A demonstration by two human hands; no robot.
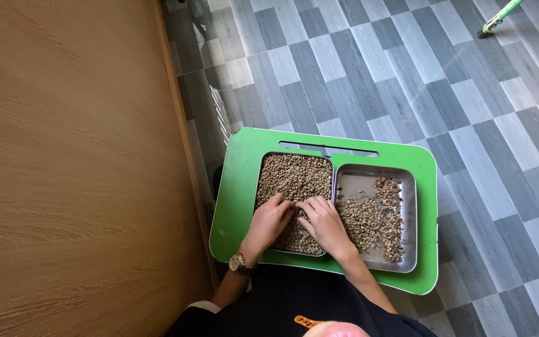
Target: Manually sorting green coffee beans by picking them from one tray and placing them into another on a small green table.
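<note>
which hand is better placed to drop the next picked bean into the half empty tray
Likely the right hand: it rests on the full tray's beans right beside the divide, its wrist already over the half-empty tray. The left hand, with the watch, sits farther off.

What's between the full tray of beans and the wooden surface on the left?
In the head view, only the green lap table's bare border and a strip of grey tiled floor separate the left tray from the wooden surface.

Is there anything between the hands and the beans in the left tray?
Nothing visible. The left hand and right hand both rest directly on the beans in the left tray, which lies uncovered on the green table.
</note>
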